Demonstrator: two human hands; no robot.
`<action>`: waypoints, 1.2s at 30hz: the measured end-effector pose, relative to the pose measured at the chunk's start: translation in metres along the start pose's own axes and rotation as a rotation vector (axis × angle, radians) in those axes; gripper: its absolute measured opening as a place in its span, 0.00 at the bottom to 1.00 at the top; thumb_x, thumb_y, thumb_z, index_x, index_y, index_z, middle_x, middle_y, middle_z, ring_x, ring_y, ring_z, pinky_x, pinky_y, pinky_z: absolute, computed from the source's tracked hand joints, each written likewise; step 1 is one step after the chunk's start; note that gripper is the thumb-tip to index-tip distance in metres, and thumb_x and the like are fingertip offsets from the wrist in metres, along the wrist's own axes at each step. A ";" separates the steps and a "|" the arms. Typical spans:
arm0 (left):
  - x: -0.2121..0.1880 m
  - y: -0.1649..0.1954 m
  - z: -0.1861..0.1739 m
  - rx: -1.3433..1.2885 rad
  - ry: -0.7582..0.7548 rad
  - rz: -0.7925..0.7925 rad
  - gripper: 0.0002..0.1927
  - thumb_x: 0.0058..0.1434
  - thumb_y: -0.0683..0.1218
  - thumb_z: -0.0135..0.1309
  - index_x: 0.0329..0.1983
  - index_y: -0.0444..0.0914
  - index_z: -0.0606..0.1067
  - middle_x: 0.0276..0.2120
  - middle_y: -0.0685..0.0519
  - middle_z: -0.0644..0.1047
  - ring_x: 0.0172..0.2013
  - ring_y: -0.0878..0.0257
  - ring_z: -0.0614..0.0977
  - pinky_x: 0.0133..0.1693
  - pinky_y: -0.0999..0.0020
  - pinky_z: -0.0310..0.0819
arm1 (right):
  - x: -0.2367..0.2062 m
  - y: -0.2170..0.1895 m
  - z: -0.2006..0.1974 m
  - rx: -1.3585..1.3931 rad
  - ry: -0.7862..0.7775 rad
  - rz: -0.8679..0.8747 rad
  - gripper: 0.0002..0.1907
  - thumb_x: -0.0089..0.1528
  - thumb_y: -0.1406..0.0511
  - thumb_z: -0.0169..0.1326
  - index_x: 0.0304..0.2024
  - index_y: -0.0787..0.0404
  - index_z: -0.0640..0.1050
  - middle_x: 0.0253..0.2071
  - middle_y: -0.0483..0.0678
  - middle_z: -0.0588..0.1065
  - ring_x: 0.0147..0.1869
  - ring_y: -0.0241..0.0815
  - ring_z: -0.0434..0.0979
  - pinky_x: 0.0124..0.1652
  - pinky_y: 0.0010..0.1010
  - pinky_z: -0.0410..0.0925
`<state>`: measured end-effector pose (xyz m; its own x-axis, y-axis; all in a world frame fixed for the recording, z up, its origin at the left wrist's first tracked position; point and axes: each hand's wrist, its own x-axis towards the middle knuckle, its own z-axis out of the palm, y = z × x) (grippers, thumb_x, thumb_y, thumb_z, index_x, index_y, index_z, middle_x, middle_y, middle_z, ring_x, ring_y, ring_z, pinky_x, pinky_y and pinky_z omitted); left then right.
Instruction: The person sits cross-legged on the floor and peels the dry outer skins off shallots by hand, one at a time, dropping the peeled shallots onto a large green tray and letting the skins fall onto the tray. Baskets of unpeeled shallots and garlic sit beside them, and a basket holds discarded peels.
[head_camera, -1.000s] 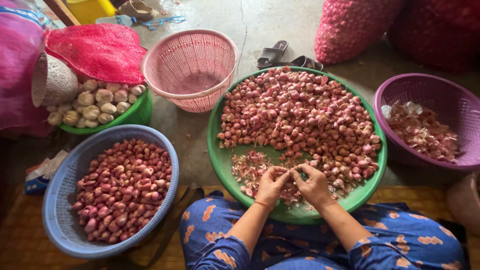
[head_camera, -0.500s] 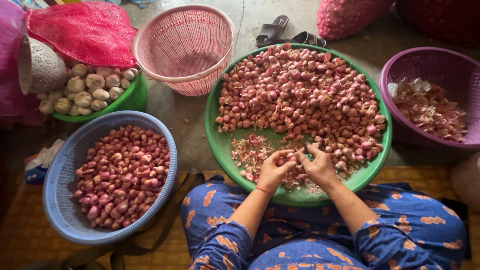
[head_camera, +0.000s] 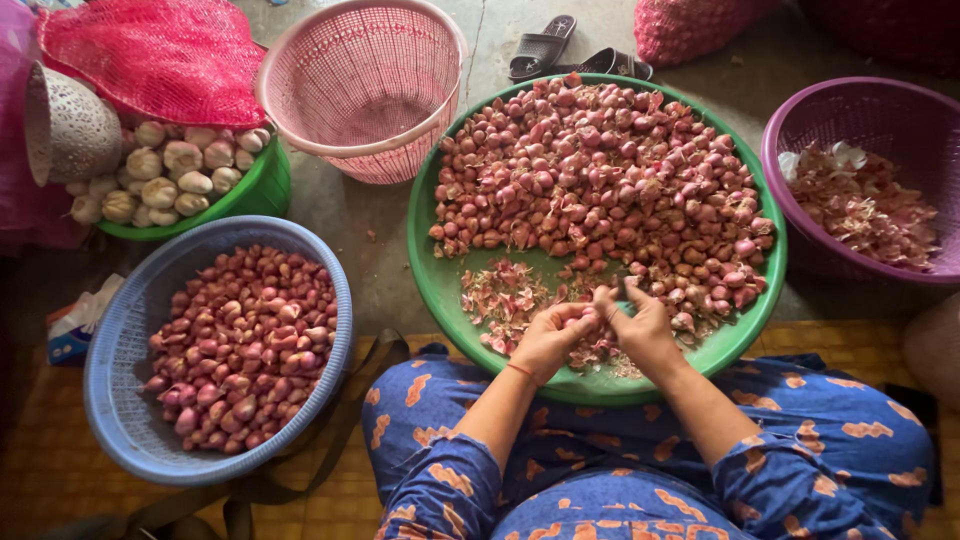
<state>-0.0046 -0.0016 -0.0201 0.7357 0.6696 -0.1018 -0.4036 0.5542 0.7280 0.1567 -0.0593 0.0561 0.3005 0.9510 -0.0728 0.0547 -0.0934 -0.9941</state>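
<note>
Pink-skinned and small, the shallot (head_camera: 583, 322) you were working on sat pinched between your two hands, right over the near rim of the green tray (head_camera: 432, 285). Your left hand (head_camera: 548, 338) curled its fingers shut around the bulb from the left, while your right hand (head_camera: 640, 325) met it from the other side, thumb and fingertips closed on its end. So the bulb lay straight between the two sets of fingers, touching both; neither hand was the nearer one. Its long axis could not be told, since your fingers hid most of it.

Directly beneath your hands lay a scatter of loose skins (head_camera: 505, 295) on the tray floor, and just beyond your fingertips, away from your body, the heap of unpeeled shallots (head_camera: 600, 170) began, nearest to your right hand. The blue basket (head_camera: 120, 330) of peeled shallots stood well off to your left, beside your knee, and the purple basket (head_camera: 800, 150) holding skins stood off to your right, past the tray.
</note>
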 end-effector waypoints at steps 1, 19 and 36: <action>0.000 0.000 0.002 0.027 0.030 0.013 0.15 0.70 0.43 0.56 0.58 0.32 0.76 0.42 0.54 0.81 0.39 0.69 0.79 0.41 0.77 0.75 | 0.001 0.002 0.001 0.176 0.050 0.172 0.12 0.69 0.61 0.58 0.41 0.67 0.78 0.29 0.45 0.74 0.29 0.35 0.69 0.30 0.27 0.62; -0.001 0.000 0.002 -0.042 0.152 0.104 0.11 0.67 0.41 0.57 0.50 0.32 0.74 0.39 0.53 0.81 0.37 0.68 0.83 0.40 0.72 0.83 | -0.025 -0.011 -0.007 -0.275 -0.263 -0.136 0.21 0.68 0.65 0.48 0.64 0.58 0.71 0.53 0.46 0.79 0.54 0.35 0.79 0.51 0.26 0.71; 0.000 -0.010 -0.009 0.163 0.147 0.025 0.10 0.67 0.43 0.59 0.48 0.33 0.77 0.33 0.54 0.80 0.30 0.70 0.80 0.32 0.77 0.75 | -0.018 0.023 0.004 -0.071 -0.184 -0.189 0.03 0.70 0.69 0.49 0.44 0.63 0.72 0.37 0.43 0.77 0.43 0.29 0.75 0.43 0.22 0.70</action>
<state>-0.0052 -0.0027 -0.0339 0.6346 0.7537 -0.1709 -0.3190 0.4568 0.8304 0.1491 -0.0777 0.0340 0.1008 0.9905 0.0935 0.1623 0.0763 -0.9838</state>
